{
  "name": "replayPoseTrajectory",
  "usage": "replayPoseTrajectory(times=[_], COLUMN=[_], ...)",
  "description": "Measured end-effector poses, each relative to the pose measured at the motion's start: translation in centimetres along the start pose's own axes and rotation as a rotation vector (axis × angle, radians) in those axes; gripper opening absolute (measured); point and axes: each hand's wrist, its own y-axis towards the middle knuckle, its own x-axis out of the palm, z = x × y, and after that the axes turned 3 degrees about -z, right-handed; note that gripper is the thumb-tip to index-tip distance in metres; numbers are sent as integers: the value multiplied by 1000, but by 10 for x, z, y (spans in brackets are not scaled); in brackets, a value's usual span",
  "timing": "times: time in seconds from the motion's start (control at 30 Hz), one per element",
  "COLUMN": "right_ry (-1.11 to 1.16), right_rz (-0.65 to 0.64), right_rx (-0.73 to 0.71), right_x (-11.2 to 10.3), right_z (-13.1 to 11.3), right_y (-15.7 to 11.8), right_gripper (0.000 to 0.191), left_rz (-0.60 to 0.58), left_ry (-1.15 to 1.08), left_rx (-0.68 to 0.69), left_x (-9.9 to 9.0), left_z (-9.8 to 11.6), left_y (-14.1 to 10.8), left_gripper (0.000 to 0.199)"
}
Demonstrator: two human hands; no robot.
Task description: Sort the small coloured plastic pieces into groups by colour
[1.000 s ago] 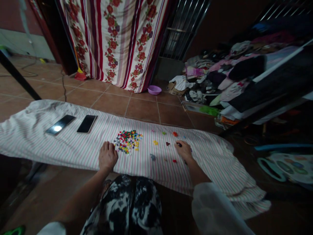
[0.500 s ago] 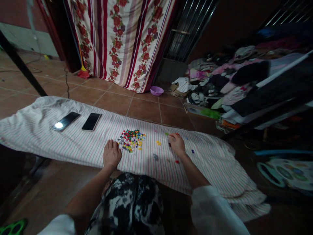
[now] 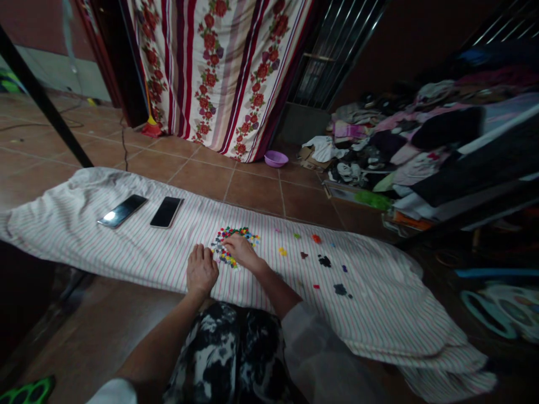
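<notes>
A pile of small multicoloured pieces (image 3: 231, 230), too small to name more exactly, lies on the striped cloth (image 3: 379, 314). Over the pile is my right hand (image 3: 243, 250), its thumb and fingers pinched together among the pieces; what they hold is hidden. My left hand (image 3: 202, 269) rests palm down on the cloth at the pile's left edge, fingers stretched out. Right of the pile are little single-colour groups: yellow pieces (image 3: 282, 252), orange-red pieces (image 3: 316, 239), black pieces (image 3: 324, 261), brown pieces (image 3: 304, 255) and dark grey pieces (image 3: 339, 289). My right forearm covers part of the cloth.
Two phones (image 3: 166, 212) lie on the cloth to the left. Beyond it are a tiled floor, a purple basin (image 3: 276, 159) and a floral curtain (image 3: 236, 73). A heap of clothes (image 3: 379, 134) fills the back right. A dark pole (image 3: 46, 101) slants at the left.
My right hand has moved left from the small single-colour groups to the pile. My left hand stays beside the pile. The view has shifted slightly left.
</notes>
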Motion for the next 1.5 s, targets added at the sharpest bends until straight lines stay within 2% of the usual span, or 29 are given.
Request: replayPoseTrajectory(times=[0.13, 0.33, 0.63, 0.83, 1.27, 1.5], right_ry=[-100, -152, -167, -175, 297, 443], right_rz=[-45, -49, -63, -10, 164, 230], right_rx=[62, 121, 186, 174, 177, 266], right_x=[6, 8, 8, 7, 13, 12], right_z=[-13, -17, -21, -23, -15, 3], right_y=[17, 29, 37, 31, 11, -11], right_gripper=[25, 30, 26, 23, 13, 12], left_rz=[10, -14, 6, 8, 62, 43], left_ry=[-7, -19, -9, 13, 3, 2], left_rx=[1, -11, -11, 2, 8, 15], left_x=[1, 1, 4, 2, 8, 2], left_z=[0, 2, 1, 2, 0, 0], left_y=[-1, 0, -1, -1, -1, 0], left_gripper=[27, 29, 30, 27, 26, 24])
